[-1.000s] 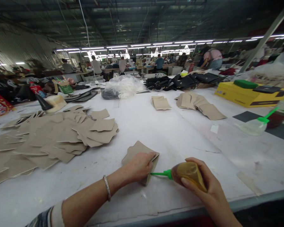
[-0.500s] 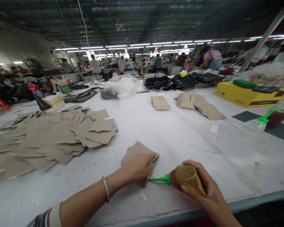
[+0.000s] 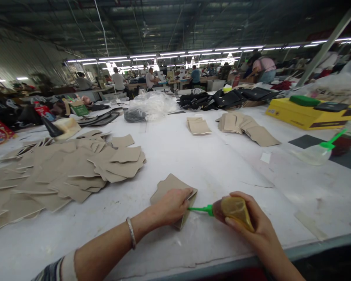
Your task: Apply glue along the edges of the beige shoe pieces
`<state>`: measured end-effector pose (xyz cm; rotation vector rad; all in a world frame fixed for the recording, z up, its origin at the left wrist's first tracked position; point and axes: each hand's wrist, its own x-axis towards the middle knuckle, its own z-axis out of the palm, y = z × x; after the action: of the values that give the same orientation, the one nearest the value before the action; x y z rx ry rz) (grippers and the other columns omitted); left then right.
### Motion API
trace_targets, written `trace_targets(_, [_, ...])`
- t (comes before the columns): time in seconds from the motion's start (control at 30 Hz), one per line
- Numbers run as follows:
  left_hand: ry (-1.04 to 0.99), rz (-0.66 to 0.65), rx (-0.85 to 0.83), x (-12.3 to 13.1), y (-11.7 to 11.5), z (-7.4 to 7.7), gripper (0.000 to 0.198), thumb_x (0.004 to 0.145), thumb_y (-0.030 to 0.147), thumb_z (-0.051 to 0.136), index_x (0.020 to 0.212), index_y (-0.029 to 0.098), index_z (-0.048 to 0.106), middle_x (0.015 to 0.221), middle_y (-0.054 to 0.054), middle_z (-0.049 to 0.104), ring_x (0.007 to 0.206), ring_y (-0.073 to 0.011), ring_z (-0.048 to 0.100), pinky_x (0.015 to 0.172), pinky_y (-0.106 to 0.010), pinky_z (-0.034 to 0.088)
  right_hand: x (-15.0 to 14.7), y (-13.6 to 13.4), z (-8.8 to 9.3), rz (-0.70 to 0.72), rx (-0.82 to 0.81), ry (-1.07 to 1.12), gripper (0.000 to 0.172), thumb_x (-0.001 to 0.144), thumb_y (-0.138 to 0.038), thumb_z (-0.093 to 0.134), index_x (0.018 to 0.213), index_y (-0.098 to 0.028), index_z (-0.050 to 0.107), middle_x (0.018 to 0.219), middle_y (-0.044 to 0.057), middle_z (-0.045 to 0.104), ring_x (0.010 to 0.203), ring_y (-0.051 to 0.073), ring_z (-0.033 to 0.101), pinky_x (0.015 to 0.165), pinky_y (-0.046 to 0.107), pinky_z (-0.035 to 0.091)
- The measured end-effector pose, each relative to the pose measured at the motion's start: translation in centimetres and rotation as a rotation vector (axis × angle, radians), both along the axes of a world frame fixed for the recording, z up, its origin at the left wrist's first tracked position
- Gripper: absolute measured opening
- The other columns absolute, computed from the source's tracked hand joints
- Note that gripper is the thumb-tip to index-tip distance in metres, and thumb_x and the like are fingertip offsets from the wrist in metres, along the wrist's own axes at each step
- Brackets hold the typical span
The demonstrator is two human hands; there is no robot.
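A beige cut piece (image 3: pixel 167 188), leather-like and with a shaped edge, lies on the white table in front of me. My left hand (image 3: pixel 175 205) is closed on its right side, where an edge seems folded up; the fingertips partly hide it. In my right hand (image 3: pixel 259 222) is a soft squeeze bottle (image 3: pixel 235 210) of amber liquid, tipped on its side. Its thin green nozzle (image 3: pixel 200 209) points left, and the tip meets the piece's edge just beside my left fingers. Whether liquid is coming out cannot be seen.
A big heap of similar beige pieces (image 3: pixel 61 168) spreads over the left. Smaller stacks (image 3: pixel 199 125) lie farther back, beside a yellow box (image 3: pixel 307 115). A second squeeze bottle (image 3: pixel 317 154) rests at right. Clear plastic bags (image 3: pixel 152 103) and black goods (image 3: pixel 222 97) line the far side.
My right hand has shifted the bottle slightly up and away, so the nozzle tip has travelled up along the piece's edge. My left hand has barely moved.
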<state>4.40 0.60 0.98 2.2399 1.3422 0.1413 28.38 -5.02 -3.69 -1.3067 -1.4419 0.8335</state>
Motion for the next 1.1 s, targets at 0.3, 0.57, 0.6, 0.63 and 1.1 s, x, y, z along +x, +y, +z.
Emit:
trace_targets(0.3, [-0.111,-0.046,-0.001,-0.3,0.4,-0.7,0.042,0.086,0.013,0.039,0.122,0.027,0.057,0.111,-0.002,0.068,0.102,-0.0203,0.062,0.090,-0.029,0.045,1.1,1.0,0.2,0.056,0.034,-0.062,0.049,0.079,-0.044,0.073,0.119,-0.027,0.050,0.108,0.003,0.062,0.094,0.024,0.061,0.080,0.029,0.049])
trace_targets(0.57, [-0.167,-0.069,-0.002,-0.3,0.6,-1.0,0.049,0.084,0.012,0.038,0.125,0.026,0.059,0.121,-0.002,0.066,0.107,-0.0208,0.061,0.094,-0.030,0.045,1.7,1.5,0.4,0.106,0.091,-0.130,0.046,0.084,-0.042,0.070,0.122,-0.030,0.047,0.111,0.001,0.060,0.096,0.020,0.061,0.080,0.026,0.049])
trace_targets(0.6, [-0.163,-0.064,-0.003,-0.3,0.7,-1.0,0.049,0.084,0.013,0.038,0.125,0.026,0.059,0.120,-0.001,0.066,0.107,-0.0208,0.061,0.093,-0.030,0.045,1.7,1.5,0.4,0.116,0.088,-0.134,0.046,0.085,-0.042,0.070,0.122,-0.030,0.046,0.110,0.001,0.060,0.095,0.020,0.061,0.079,0.025,0.050])
trace_targets(0.63, [-0.156,-0.060,-0.006,-0.3,0.7,-0.9,0.049,0.084,0.013,0.038,0.126,0.027,0.059,0.118,-0.002,0.067,0.105,-0.0207,0.062,0.091,-0.029,0.046,1.7,1.5,0.4,0.093,0.100,-0.148,0.045,0.085,-0.042,0.070,0.122,-0.029,0.047,0.109,0.001,0.060,0.095,0.020,0.061,0.079,0.026,0.049])
trace_targets(1.1, [-0.107,-0.019,-0.030,0.0,0.8,-0.5,0.050,0.083,0.016,0.038,0.127,0.027,0.058,0.101,-0.004,0.071,0.091,-0.0216,0.065,0.079,-0.030,0.048,1.3,0.7,0.8,-0.054,0.329,-0.365,0.042,0.086,-0.038,0.068,0.122,-0.028,0.049,0.113,0.003,0.058,0.100,0.022,0.058,0.084,0.029,0.046])
